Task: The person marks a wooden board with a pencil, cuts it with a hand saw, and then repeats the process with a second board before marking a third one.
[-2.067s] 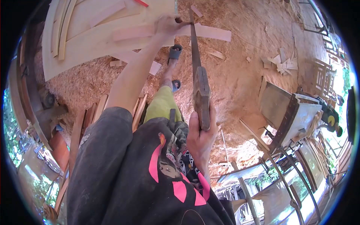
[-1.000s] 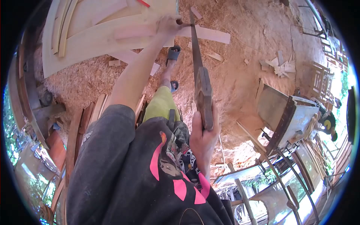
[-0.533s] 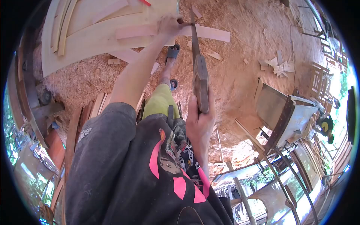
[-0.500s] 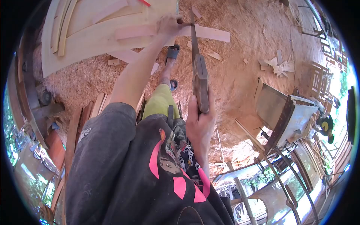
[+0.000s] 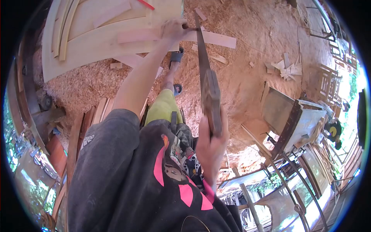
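Note:
My right hand (image 5: 211, 149) is closed round the wooden handle of a handsaw (image 5: 206, 79). The saw's long narrow blade points away from me and crosses a pale thin wooden board (image 5: 216, 40) close to the table edge. My left hand (image 5: 173, 30) grips that board and holds it down, with its fingertips near the blade. One end of the board lies on the pale work table (image 5: 85, 58), while the other juts out past the edge to the right. How deep the cut goes cannot be made out.
Wood strips (image 5: 67, 29), a flat offcut (image 5: 112, 13) and a red object (image 5: 146, 4) lie on the table. Sawdust covers the ground, with an offcut pile (image 5: 286, 69) on the right. A wooden cabinet (image 5: 295, 123) stands at right. My sandalled foot (image 5: 177, 55) is below the table edge.
My right hand has pulled the saw back toward my body and slightly right, so the handle sits lower. My left hand and the board have hardly shifted.

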{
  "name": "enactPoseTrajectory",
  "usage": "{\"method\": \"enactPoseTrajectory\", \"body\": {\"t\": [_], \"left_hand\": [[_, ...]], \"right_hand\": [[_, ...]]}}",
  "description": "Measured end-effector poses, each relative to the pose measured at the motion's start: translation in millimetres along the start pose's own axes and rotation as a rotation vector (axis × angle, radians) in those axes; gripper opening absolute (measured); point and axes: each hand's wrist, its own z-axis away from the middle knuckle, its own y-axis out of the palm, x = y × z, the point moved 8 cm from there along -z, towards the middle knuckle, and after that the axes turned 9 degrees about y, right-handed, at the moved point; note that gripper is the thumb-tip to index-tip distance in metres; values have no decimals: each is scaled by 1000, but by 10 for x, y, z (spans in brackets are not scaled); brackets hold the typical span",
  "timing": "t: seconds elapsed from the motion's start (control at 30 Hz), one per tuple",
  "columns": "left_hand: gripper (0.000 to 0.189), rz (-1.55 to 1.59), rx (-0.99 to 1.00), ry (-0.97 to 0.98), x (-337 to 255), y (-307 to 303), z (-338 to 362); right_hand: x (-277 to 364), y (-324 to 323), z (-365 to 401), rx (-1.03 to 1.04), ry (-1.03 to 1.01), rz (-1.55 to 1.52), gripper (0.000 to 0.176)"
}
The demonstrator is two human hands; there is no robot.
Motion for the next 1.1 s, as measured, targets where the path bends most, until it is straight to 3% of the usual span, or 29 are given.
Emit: {"method": "enactPoseTrajectory", "body": {"t": [0.07, 0.13, 0.23, 0.33, 0.53, 0.67, 0.77, 0.83, 0.9, 0.97, 1.03, 1.1], "left_hand": [[54, -23, -30, 51, -42, -40, 37], [39, 38, 41, -19, -98, -83, 42], [39, 26, 28, -23, -39, -25, 34], [50, 7, -66, 58, -43, -35, 30], [48, 42, -49, 47, -121, -128, 54], [45, 16, -4, 22, -109, -110, 21], [45, 0, -27, 24, -160, -171, 12], [46, 11, 7, 15, -108, -100, 7], [46, 20, -24, 22, -88, -91, 29], [46, 28, -45, 42, -97, -98, 37], [46, 25, -66, 54, -120, -127, 34], [46, 22, -40, 27, -140, -128, 36]], "right_hand": [[-1, -59, 136, 5, -14, -7, 55], [14, -21, 50, 7, -29, -13, 55], [-67, 338, -609, 124, 125, 9, 53], [128, 262, -574, 150, 197, -5, 53], [156, -188, 282, 18, 3, 11, 53], [-1, 393, -759, 133, 205, 26, 49], [67, 530, -1057, 151, 141, 56, 47], [144, 315, -664, 112, 183, 50, 49], [139, 13, -133, 57, 29, 12, 51], [175, -168, 233, 48, 45, -11, 52], [166, -135, 187, 39, 56, -31, 52], [55, 224, -343, 41, 59, 56, 50]]}}
